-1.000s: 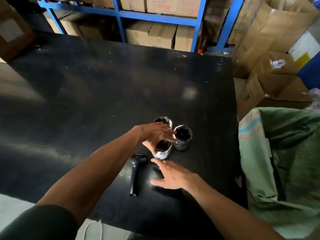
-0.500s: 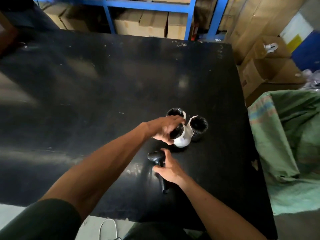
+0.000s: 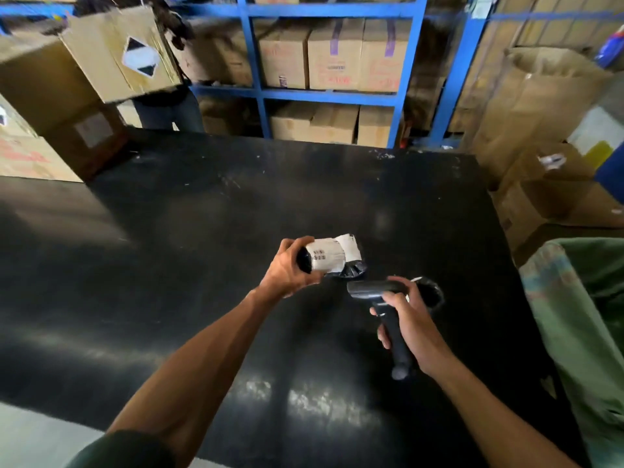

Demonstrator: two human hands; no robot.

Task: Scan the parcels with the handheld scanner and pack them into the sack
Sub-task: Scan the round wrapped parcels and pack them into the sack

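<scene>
My left hand [image 3: 287, 271] grips a small black-wrapped parcel [image 3: 329, 256] above the black table [image 3: 202, 231], its white barcode label turned up. My right hand [image 3: 407, 324] holds the black handheld scanner [image 3: 381, 298] by its handle, the scanner's head just below and right of the parcel. Another black parcel [image 3: 429, 292] stands on the table behind my right hand, partly hidden by it. The green woven sack [image 3: 580, 315] hangs open off the table's right edge.
Blue shelving [image 3: 324, 92] full of cardboard boxes runs along the far side. A person carrying a large carton [image 3: 121, 52] stands at the far left. More cartons [image 3: 547, 197] are piled at the right, beyond the sack.
My left hand lifted one parcel off the table and turned its label upward. My right hand picked the scanner up from the table and raised it toward the parcel.
</scene>
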